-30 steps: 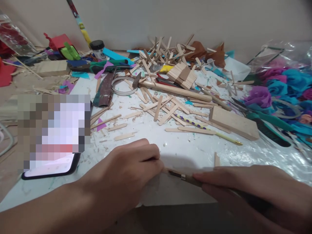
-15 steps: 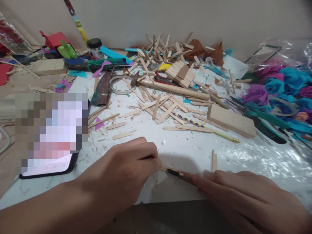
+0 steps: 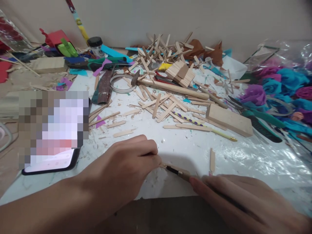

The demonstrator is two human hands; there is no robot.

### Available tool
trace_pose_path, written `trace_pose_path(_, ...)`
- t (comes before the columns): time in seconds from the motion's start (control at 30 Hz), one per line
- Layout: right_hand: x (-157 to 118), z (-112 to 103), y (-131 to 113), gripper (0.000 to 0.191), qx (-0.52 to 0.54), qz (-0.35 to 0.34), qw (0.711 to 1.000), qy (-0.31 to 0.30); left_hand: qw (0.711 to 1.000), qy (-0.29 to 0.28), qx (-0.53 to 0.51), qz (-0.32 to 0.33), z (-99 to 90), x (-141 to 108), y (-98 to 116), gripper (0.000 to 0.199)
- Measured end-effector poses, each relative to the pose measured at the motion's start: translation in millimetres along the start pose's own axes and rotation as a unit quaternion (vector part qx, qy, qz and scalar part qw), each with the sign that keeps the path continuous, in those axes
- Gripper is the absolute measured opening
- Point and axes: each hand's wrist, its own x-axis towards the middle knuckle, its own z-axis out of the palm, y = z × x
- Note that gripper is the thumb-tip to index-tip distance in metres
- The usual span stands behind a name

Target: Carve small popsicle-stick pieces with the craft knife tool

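Observation:
At the table's front edge, my left hand [image 3: 133,165] is closed, pinching one end of a wooden craft stick [image 3: 184,170] against the white surface. My right hand [image 3: 246,198] is wrapped round a slim craft knife with a dark blade [image 3: 172,169] and a metal collar. Its blade lies along the stick, close to my left fingertips. Most of the handle is hidden in my right palm. Just beyond my right knuckles, a short cut stick [image 3: 212,161] lies flat.
A phone [image 3: 51,165] stands at the left. Behind are loose craft sticks [image 3: 168,110], a hammer [image 3: 173,88], a tape roll [image 3: 123,91], a pencil [image 3: 224,135], a wooden block [image 3: 229,120] and green-handled scissors [image 3: 263,125]. Paper flowers [image 3: 253,94] are at the right.
My right hand has turned and drawn slightly down, so more of the knife's collar and handle shows. My left hand holds almost still. The view has shifted slightly.

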Motion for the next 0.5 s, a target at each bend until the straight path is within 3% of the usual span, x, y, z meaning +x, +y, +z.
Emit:
trace_pose_path(0.17,5.9,-4.9,8.0,0.03,0.012,-0.07,0.997,-0.011,1.0,0.001,0.012,0.009,-1.6,2.8,0.5,0.035)
trace_pose_path(0.5,4.0,-6.0,11.5,0.041,0.039,-0.053,0.998,-0.026,1.0,0.0,0.023,0.016,-3.2,2.3,2.7,0.033)
